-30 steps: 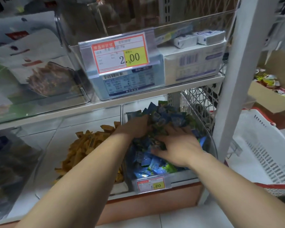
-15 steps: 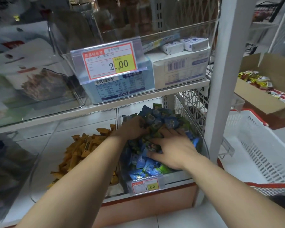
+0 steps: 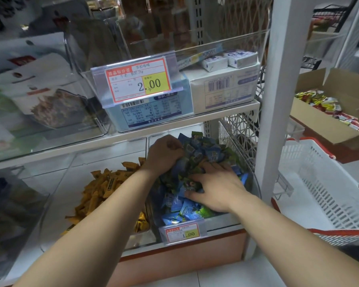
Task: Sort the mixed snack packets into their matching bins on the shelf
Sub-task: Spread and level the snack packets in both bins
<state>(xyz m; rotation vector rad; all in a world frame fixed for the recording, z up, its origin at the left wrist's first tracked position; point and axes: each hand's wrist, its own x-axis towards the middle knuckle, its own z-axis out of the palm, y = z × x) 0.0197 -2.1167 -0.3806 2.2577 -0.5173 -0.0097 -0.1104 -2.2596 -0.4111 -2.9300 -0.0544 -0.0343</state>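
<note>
A clear bin (image 3: 249,183) on the lower shelf is heaped with small blue and green snack packets (image 3: 203,150). My left hand (image 3: 164,154) is curled into the left side of the heap, its fingers closed on a clump of those packets. My right hand (image 3: 216,187) lies flat on the front of the pile with fingers spread, pressing on the packets. To the left, another clear bin (image 3: 56,187) holds orange-yellow snack packets (image 3: 104,187).
A white shelf post (image 3: 278,96) stands right of the bin. A white basket (image 3: 323,187) with red trim and a cardboard box (image 3: 348,129) of red and yellow packets sit at right. The upper shelf carries a bin of white boxes (image 3: 222,90) and a price tag (image 3: 137,81).
The view has shifted right and closer. My left hand has closed tighter on packets at the left of the heap; my right hand has slid slightly forward over the pile.
</note>
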